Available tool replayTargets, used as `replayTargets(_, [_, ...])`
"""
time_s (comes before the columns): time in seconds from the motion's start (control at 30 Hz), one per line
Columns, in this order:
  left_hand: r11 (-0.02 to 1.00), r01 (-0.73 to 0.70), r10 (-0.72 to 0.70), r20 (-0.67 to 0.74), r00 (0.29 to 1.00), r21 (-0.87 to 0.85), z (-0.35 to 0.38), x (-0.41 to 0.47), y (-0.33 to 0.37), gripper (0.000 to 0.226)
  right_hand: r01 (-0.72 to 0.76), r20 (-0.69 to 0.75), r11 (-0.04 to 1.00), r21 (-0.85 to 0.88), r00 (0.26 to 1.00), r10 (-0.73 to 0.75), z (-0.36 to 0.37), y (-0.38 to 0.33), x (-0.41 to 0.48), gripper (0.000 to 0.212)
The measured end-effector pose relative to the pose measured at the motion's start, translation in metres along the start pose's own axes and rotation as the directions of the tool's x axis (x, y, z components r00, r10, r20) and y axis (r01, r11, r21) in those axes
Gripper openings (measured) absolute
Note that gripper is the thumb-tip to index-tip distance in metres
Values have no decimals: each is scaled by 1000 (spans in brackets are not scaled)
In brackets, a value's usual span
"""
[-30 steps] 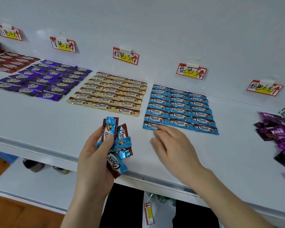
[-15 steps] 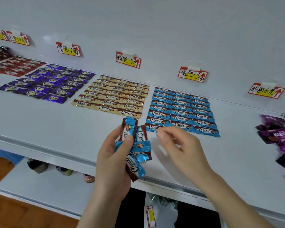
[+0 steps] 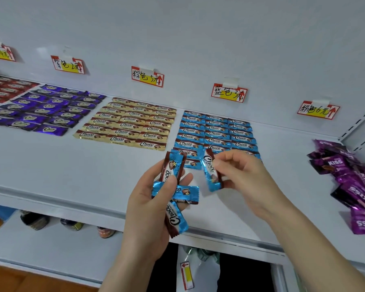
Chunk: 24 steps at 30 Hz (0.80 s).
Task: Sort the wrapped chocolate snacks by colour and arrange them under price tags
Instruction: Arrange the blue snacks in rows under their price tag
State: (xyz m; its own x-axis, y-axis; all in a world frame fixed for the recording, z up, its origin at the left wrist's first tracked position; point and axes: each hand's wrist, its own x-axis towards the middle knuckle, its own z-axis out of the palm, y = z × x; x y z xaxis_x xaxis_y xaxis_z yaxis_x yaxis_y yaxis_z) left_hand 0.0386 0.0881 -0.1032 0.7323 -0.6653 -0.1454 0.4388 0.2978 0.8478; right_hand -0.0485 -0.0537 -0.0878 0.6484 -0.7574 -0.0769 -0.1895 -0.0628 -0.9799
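A white display shelf (image 3: pixel 51 165) is backed by a white wall on which small red-and-yellow paper price tags are taped; beneath them, flat foil-wrapped chocolate bars are laid in tidy blocks by colour: red at the far left edge, then the purple block (image 3: pixel 44 110), the gold block (image 3: pixel 131 125) and the shiny blue block (image 3: pixel 215 133) under the blue-colour price tag (image 3: pixel 229 92); a loose heap of magenta-purple wrapped sweets (image 3: pixel 350 178) is left unsorted at the right, near the last price tag (image 3: pixel 317 110). A fan of several blue-and-brown wrapped bars (image 3: pixel 175 186) is clamped in the left hand (image 3: pixel 150 209), thumb pressed across the wrappers; a single blue wrapped bar (image 3: pixel 211 172) is pinched narrowly between thumb and fingertips of the right hand (image 3: pixel 247 178), held upright just in front of the blue block's near edge and clear of the shelf. The next placement is judged to belong at the front row of the blue block; the slick foil could be let slip from so light a pinch, the neat rows could be nudged askew by the knuckles as the bar is set down, and the fanned bars could be spilled if the thumb pressure is relaxed.
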Motion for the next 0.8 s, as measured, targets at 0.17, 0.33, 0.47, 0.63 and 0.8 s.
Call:
replayTargets(0.17, [999,32,-32,-62,998,-14,-4,4,0,24,157,83,677,-719,987,-141,-30,16,14,8])
replayTargets(0.33, [993,84,-92,-89,992,-88,-5,6,-2,22,255,73,472,-844,927,-369,-34,29,-8,23])
replayTargets(0.47, [987,126,-135,-101,986,-97,-5,9,-3,17,275,153,322,-906,921,-357,-19,38,-27,29])
replayTargets(0.63, [989,115,-126,-127,984,-93,-7,12,-2,18,296,174,343,-891,922,-346,-12,39,-17,34])
replayTargets(0.8, [989,112,-126,-151,981,-98,-11,14,0,20,334,203,368,-868,914,-352,-12,40,-10,34])
